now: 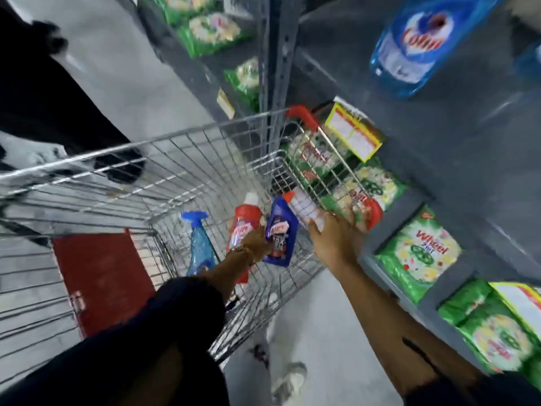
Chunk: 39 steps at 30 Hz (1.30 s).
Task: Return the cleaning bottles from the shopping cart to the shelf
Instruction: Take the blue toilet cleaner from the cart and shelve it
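Note:
A wire shopping cart [164, 159] stands beside the grey shelf [456, 136]. Inside it lie a blue spray bottle [199, 244], a red bottle [244, 221], a dark blue bottle [279, 230] and a white bottle with a red cap [303, 205]. My left hand [259, 243] reaches down into the cart and closes around the lower part of the dark blue bottle. My right hand [336, 232] rests on the cart's right rim by the red corner guard, fingers curled over the wire. A blue Colin bottle [421, 42] stands on the upper shelf.
Green detergent packets [418, 253] fill the lower shelves at right and others [210, 27] sit on the far shelves. Yellow price tags [354, 130] hang from the shelf edges. A person in dark clothes [44, 92] stands left of the cart. A red flap [102, 282] lies in the cart.

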{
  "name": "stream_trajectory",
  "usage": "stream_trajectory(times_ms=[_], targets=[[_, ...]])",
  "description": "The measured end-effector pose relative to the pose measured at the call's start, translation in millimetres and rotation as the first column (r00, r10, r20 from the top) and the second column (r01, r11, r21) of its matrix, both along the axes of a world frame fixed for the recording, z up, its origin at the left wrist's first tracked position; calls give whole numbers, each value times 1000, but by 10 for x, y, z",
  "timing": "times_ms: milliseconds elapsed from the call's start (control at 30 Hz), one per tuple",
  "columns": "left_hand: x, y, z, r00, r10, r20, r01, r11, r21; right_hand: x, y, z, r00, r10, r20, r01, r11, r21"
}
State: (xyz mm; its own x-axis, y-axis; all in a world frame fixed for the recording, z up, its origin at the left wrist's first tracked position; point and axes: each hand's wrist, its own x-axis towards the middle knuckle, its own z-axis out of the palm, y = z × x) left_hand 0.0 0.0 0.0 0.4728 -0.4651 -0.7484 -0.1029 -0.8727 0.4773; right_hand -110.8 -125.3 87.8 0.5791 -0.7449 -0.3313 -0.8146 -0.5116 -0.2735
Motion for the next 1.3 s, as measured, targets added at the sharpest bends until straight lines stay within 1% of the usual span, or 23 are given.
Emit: stream_trajectory(times_ms=[100, 133, 167, 200, 233, 267, 300, 367, 433, 500, 533, 600, 667, 700, 733, 800, 833, 900, 933, 1000, 1100, 1200, 1300], targets=[[-63, -79, -267, 995, 94, -44, -93, 995, 20, 54, -41, -92, 989, 11, -147, -22, 997, -71], [-64, -141, -329, 973, 214, -85, -210, 976, 50, 42, -57, -99, 984, 18, -177, -35, 995, -92], [-85, -214, -488, 954, 291, -70, -291, 957, 13, 41, -49, -90, 980, 24, -199, -47, 993, -112], [-98, -290, -448, 938, 343, -46, -343, 939, 13, 33, -41, -100, 974, 38, -222, -68, 989, -129], [-105, -378, -477, 936, 353, 0, -353, 935, -14, 27, -42, -101, 969, 40, -242, -76, 987, -142], [-86, -370, -711, 938, 345, 3, -345, 938, 11, 32, -45, -88, 968, 41, -247, -80, 986, -149], [-88, -416, -594, 939, 344, -10, -344, 939, -14, 35, -44, -65, 963, 44, -265, -89, 983, -158], [-47, -396, -543, 944, 318, -89, -319, 948, 1, 39, -39, -24, 957, 46, -286, -98, 981, -170], [9, -368, -488, 941, 307, -143, -312, 950, -19, 39, -22, -3, 969, 38, -245, -80, 983, -165], [86, -321, -485, 938, 302, -171, -316, 947, -62, 40, -7, 11, 990, 22, -136, -43, 986, -160], [114, -295, -426, 926, 314, -211, -340, 935, -102, 34, -3, 29, 999, 7, -52, -14, 989, -145], [106, -233, -90, 887, 351, -301, -427, 872, -241, -18, 6, 121, 991, -18, 132, 30, 996, -87], [92, -177, 389, 858, 349, -378, -487, 788, -378, -93, 2, 229, 966, -49, 253, 37, 998, 51], [88, -141, 625, 849, 335, -409, -501, 755, -422, -139, 8, 324, 940, -101, 326, 43, 983, 179], [72, -104, 891, 847, 312, -431, -504, 729, -463, -186, 32, 453, 898, -186, 398, 45, 940, 338], [35, -25, 1415, 872, 248, -422, -465, 690, -555, -261, 124, 761, 797, -373, 474, -13, 775, 632], [-10, 12, 1633, 887, 212, -411, -437, 670, -600, -296, 172, 885, 753, -452, 478, -54, 682, 729], [-166, 58, 2009, 913, 139, -384, -377, 646, -663, -443, 283, 1163, 658, -594, 463, -106, 536, 837], [-272, 66, 2137, 915, 119, -385, -370, 630, -683, -550, 321, 1270, 611, -648, 455, -110, 500, 859], [-496, 74, 2328, 902, 95, -421, -388, 607, -694, -805, 349, 1439, 521, -720, 459, -80, 495, 865], [-911, 54, 2483, 894, 46, -445, -369, 640, -674, -1306, 384, 1604, 435, -784, 443, 6, 494, 869], [-1309, -2, 2538, 910, -48, -411, -276, 668, -691, -1817, 423, 1701, 365, -826, 430, 67, 484, 873], [-1709, -103, 2609, 899, -201, -390, -161, 676, -719, -2357, 480, 1776, 293, -835, 466, 129, 517, 846]])
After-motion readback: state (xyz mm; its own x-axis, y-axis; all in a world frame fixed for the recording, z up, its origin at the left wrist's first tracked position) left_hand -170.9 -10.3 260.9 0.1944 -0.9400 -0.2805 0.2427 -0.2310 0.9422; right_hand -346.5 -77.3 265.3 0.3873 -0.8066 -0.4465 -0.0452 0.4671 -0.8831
